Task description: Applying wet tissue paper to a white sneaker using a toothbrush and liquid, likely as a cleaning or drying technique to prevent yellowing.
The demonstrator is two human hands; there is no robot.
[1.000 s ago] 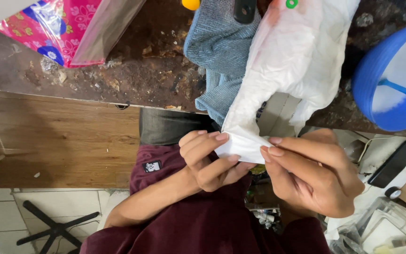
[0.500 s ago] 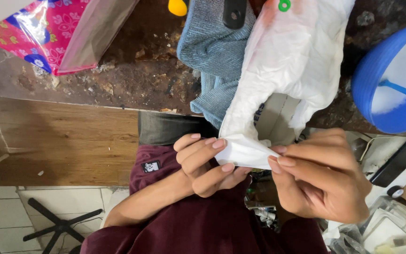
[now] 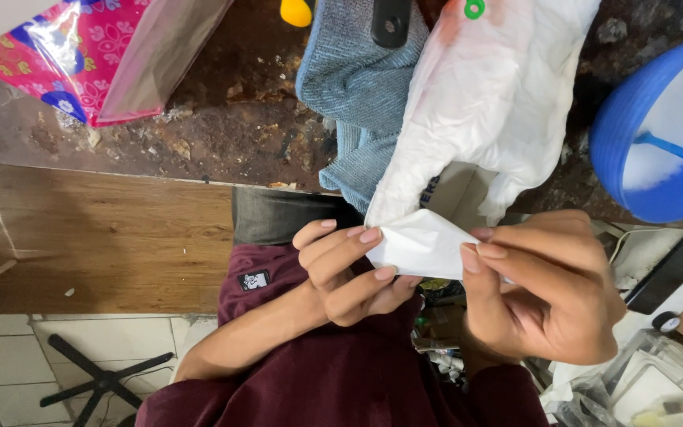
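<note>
A white plastic bag [image 3: 492, 95] hangs down from a dirty brown counter [image 3: 231, 126] toward my lap. Its lower end is folded into a flat white point [image 3: 424, 245]. My left hand [image 3: 345, 273] pinches the left side of that folded end between thumb and fingers. My right hand [image 3: 551, 296] grips the right side, thumb on top. Both hands are level, just above my dark red shirt.
A blue-grey knitted cloth [image 3: 357, 87] lies under the bag. A blue basin [image 3: 650, 142] stands at the right, a pink flowered packet [image 3: 57, 55] at the top left. A black phone [image 3: 669, 273] and clear plastic containers [image 3: 650, 379] are at the lower right.
The bag's end has been flattened into a wider folded point. My right hand has shifted slightly right and down; my left hand has stayed close to where it was.
</note>
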